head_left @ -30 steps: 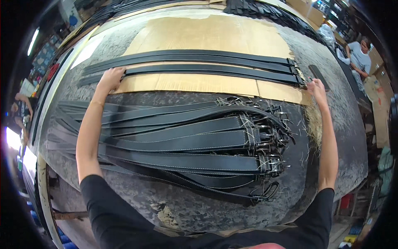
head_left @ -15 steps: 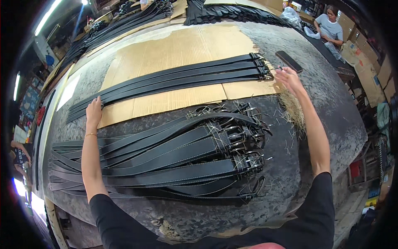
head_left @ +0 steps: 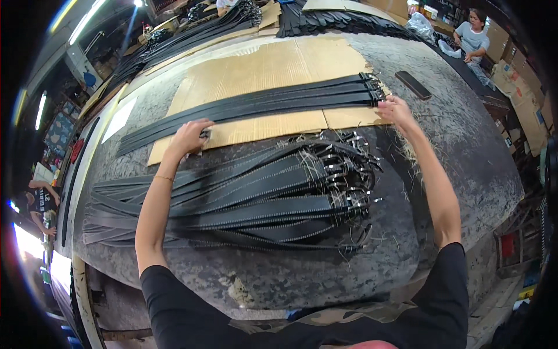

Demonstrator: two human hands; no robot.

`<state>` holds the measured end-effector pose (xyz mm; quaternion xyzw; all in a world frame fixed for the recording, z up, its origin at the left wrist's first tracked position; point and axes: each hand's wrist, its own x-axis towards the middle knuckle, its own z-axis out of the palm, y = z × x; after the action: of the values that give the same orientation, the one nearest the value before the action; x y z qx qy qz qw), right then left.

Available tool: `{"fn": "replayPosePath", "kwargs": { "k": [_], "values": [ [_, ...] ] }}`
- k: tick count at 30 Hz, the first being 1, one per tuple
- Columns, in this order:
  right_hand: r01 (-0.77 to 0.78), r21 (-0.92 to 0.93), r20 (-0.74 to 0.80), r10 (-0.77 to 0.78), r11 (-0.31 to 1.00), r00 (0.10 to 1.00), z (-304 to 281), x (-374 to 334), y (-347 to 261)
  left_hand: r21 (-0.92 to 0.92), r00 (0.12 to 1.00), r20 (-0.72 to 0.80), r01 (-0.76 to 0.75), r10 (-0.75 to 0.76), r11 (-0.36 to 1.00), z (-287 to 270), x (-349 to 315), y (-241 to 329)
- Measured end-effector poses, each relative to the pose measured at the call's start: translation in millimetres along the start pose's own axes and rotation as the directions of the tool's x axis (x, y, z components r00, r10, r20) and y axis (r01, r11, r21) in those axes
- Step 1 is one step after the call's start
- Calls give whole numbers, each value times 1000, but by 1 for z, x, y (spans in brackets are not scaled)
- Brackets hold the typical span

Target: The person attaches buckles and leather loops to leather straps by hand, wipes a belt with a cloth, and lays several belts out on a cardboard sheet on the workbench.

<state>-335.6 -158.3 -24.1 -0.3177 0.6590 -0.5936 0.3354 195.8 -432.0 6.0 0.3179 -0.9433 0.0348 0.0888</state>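
While the left hand [head_left: 190, 137] curls by the near edge of the flat black belts [head_left: 250, 106], the right hand [head_left: 397, 111], fingers a bit bent, is close to their buckles [head_left: 375, 87]. I cannot tell if either grips anything. These belts lie on brown cardboard [head_left: 261, 58] on the tabletop [head_left: 325, 279], beyond a messy belt pile [head_left: 256, 198].

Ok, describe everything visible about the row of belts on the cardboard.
The row of belts looks leather-like: long, flat and black, with metal buckles at the right end. They lie side by side across the cardboard, left ends running past its edge onto the table. The right hand is at the buckles, the left hand by the near edge; contact is unclear.
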Motion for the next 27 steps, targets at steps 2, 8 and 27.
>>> {"fn": "replayPosePath", "kwargs": {
  "k": [2,8,27],
  "values": [
    [63,-142,7,-63,988,998,-10,-19,-10,-4,982,-185,-34,32,999,-16,-18,11],
    [219,-95,-77,-227,971,971,-59,-127,-34,-278,987,29,160,-158,947,-115,-61,170],
    [374,33,-248,-355,927,902,-119,-328,65,-29,960,31,-278,279,960,-79,-135,402]
  ]
}}
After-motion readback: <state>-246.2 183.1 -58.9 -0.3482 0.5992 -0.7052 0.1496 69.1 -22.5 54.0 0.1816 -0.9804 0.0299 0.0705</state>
